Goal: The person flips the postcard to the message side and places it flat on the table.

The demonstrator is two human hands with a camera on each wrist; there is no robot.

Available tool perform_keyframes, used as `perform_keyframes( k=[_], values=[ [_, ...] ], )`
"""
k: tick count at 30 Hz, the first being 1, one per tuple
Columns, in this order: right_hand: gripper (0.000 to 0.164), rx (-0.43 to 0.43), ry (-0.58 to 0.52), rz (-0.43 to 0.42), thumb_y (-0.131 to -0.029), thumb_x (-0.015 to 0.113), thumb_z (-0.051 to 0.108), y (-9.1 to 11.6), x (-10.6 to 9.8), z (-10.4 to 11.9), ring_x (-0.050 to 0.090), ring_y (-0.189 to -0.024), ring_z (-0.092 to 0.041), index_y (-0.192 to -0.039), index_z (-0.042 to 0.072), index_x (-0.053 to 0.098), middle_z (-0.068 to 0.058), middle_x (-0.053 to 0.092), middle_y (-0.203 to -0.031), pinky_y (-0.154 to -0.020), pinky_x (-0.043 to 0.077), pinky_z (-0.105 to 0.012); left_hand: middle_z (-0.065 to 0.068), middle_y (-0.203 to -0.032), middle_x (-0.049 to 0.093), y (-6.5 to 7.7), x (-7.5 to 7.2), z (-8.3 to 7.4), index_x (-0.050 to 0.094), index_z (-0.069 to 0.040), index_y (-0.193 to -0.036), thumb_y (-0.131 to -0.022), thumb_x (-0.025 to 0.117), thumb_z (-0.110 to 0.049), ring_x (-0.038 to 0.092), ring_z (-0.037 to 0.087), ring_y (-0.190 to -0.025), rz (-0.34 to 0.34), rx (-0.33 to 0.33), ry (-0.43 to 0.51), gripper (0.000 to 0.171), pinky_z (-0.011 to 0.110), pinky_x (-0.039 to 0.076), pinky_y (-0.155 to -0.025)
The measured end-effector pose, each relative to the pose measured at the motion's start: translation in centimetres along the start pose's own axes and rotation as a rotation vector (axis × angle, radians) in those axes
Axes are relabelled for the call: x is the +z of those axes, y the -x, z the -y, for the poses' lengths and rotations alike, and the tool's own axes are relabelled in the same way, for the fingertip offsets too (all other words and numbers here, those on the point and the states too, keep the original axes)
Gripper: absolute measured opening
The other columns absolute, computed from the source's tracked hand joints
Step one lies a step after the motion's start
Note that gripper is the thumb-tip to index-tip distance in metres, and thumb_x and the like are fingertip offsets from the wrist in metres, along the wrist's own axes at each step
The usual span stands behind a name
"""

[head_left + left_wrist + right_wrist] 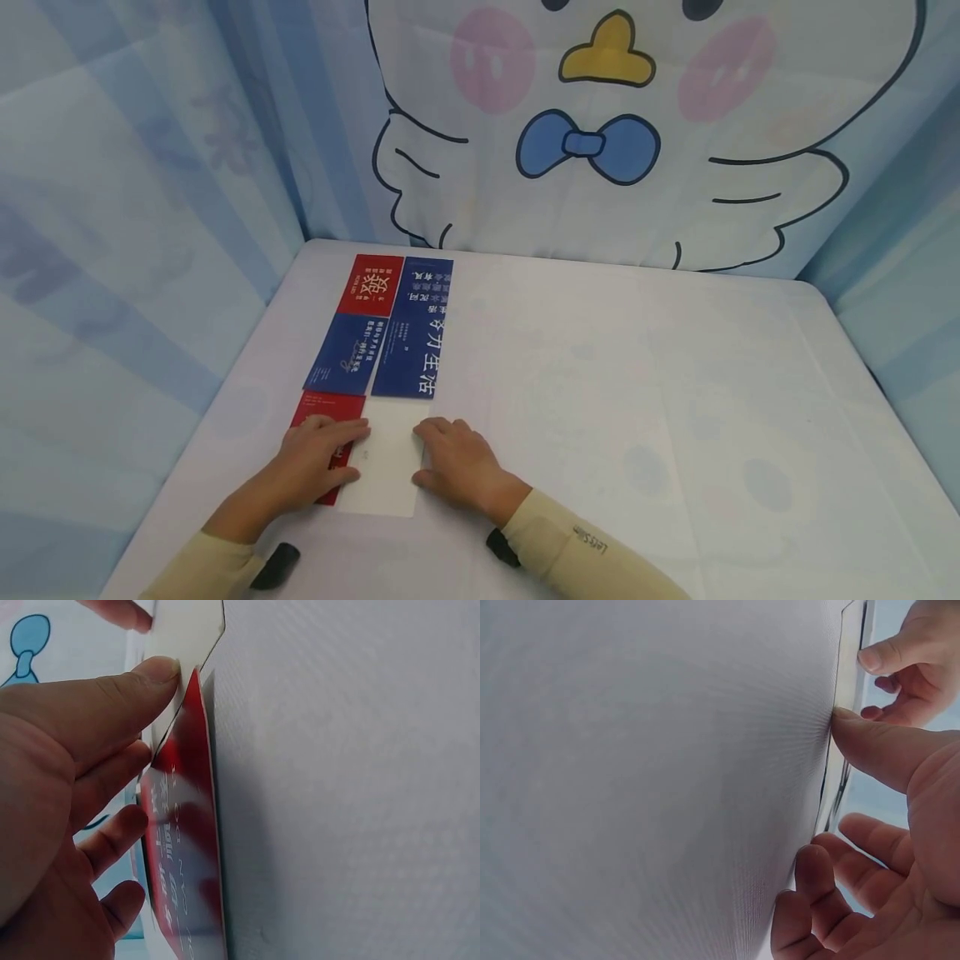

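A blank cream-white card (388,467) lies flat on the table between the two hands. My left hand (311,462) lies over a red card (330,407), its thumb and fingertips right at the white card's left edge. In the left wrist view the left thumb (157,671) touches the white card near the red card's corner. My right hand (461,462) sits at the white card's right edge, thumb and fingertips against it. The right thumb (847,724) rests at that edge in the right wrist view, the other fingers loosely bent. Part of the red card is hidden beneath the left hand.
Beyond the white card lies a tall dark blue card (408,333) with white print. Left of it are a smaller blue card (341,354) and a red card (371,283), edges nearly meeting. The white-covered table (637,400) ends at a printed curtain (600,217).
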State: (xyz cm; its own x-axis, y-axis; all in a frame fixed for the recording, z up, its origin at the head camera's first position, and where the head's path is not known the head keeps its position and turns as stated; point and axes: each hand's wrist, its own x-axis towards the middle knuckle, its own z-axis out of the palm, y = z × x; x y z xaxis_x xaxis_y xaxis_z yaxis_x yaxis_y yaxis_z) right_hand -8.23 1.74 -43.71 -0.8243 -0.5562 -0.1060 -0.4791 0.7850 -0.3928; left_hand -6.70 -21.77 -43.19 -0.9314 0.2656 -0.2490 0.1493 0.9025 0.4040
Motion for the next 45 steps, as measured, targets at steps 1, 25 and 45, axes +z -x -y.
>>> perform_keyframes(
  k=[1,25,45],
  values=[
    [0.051,0.001,-0.001,0.004,-0.088,0.077,0.029,0.0,0.0,0.1,0.058,-0.110,-0.025,-0.131,0.008,0.059,-0.006,0.061,-0.132,-0.093,0.050,-0.034,0.011,-0.124,0.060,0.0,0.0,0.0,0.061,-0.014,-0.139,-0.076,0.088,-0.026,0.046,0.033,-0.116,0.001,0.000,0.000,0.070,0.057,0.050,-0.088],
    [0.051,0.050,-0.119,-0.034,-0.093,0.070,0.030,-0.9,-1.4,-0.4,0.058,-0.120,-0.026,-0.136,0.004,0.058,-0.011,0.059,-0.134,-0.101,0.048,-0.038,0.013,-0.145,0.052,0.6,-1.1,-0.3,0.054,-0.008,-0.143,-0.080,0.085,-0.020,0.042,0.039,-0.129,-0.054,0.090,-0.002,0.072,0.066,0.037,-0.102],
    [0.068,0.113,-0.112,-0.043,-0.090,0.073,0.038,-6.0,-3.5,-5.3,0.045,-0.135,-0.030,-0.148,0.011,0.048,-0.007,0.052,-0.147,-0.113,0.034,-0.047,0.015,-0.156,0.040,-8.1,-3.1,-0.4,0.042,-0.012,-0.153,-0.082,0.084,-0.028,0.024,0.042,-0.145,-0.077,0.042,0.027,0.083,0.069,0.021,-0.110]
  ],
)
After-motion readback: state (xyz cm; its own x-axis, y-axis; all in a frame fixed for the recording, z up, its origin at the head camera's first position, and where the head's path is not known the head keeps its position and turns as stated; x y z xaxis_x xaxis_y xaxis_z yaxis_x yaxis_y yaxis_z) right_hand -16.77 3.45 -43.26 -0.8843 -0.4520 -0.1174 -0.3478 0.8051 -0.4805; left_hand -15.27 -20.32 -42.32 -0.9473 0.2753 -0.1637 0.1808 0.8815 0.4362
